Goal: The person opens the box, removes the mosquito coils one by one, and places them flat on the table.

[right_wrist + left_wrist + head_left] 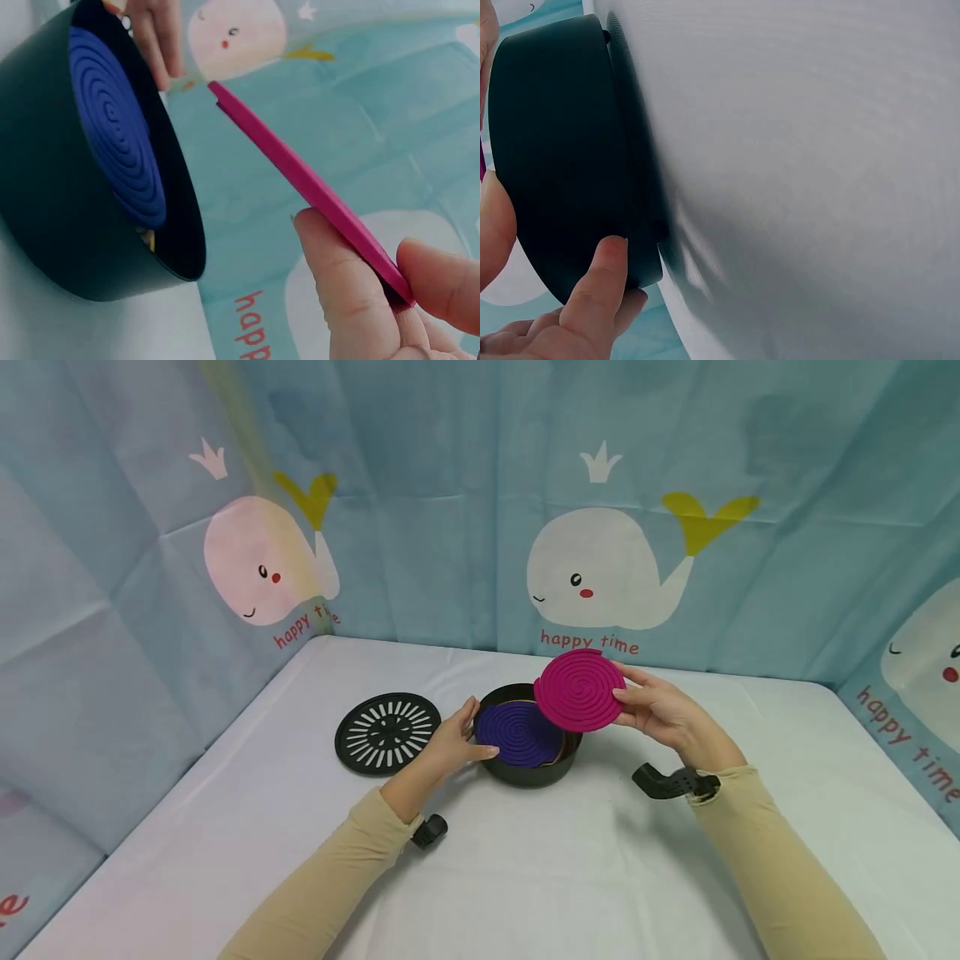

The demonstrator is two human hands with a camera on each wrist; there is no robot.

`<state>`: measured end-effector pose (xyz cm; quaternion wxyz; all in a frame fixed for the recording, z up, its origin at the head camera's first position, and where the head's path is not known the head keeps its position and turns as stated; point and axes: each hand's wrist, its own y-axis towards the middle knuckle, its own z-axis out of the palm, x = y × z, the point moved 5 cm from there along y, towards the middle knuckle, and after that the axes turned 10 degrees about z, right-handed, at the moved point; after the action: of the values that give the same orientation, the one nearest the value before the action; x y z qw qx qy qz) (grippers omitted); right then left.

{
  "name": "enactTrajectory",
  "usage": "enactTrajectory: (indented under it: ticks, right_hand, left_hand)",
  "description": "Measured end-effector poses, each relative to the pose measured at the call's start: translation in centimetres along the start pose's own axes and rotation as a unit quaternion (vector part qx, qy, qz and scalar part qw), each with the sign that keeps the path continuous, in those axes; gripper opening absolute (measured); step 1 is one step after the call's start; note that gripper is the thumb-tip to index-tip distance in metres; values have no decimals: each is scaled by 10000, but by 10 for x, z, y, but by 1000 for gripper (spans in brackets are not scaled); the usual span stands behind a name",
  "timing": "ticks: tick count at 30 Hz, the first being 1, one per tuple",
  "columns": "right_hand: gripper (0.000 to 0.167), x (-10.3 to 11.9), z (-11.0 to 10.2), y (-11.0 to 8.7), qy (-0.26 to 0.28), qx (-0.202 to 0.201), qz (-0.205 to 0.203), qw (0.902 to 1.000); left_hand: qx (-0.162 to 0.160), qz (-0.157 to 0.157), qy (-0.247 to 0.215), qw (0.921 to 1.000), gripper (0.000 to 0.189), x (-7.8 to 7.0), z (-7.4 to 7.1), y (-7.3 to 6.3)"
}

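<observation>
Left hand (pixel 448 745) half-open, gripping black pot (pixel 529 776) at 9 o'clock; right hand (pixel 663 708) near-closed, pinching pink coil (pixel 579 691) at its 3.

On my feed I record a plain beige left sleeve (pixel 322 881) and a matching right sleeve (pixel 780 864), both creased at the cuff. At the right cuff I note an elbow-shaped black bracket (pixel 663 782) with small perforations; at the left, a stubby, rounded black fitting (pixel 431 832), partly hidden.
</observation>
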<state>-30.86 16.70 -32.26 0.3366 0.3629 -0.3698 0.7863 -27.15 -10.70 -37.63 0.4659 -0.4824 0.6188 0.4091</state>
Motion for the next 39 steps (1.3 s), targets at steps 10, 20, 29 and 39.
enactTrajectory:
  ticks: [10,20,29,39]
  right_hand:
    - [76,8,-15,-5,667,-147,-234,9974]
    - [74,4,-26,0,1265,-323,-249,9911]
    - [73,-1,-37,9,1753,-265,-389,9834]
    - [73,-11,-52,19,1740,-695,-85,9823]
  left_hand:
    - [52,73,-65,9999,95,0,1,0]
    - [1,8,-61,10000,95,2,1,1]
    - [12,-29,-44,10000,95,4,0,2]
    - [10,20,1,10000,95,3,0,1]
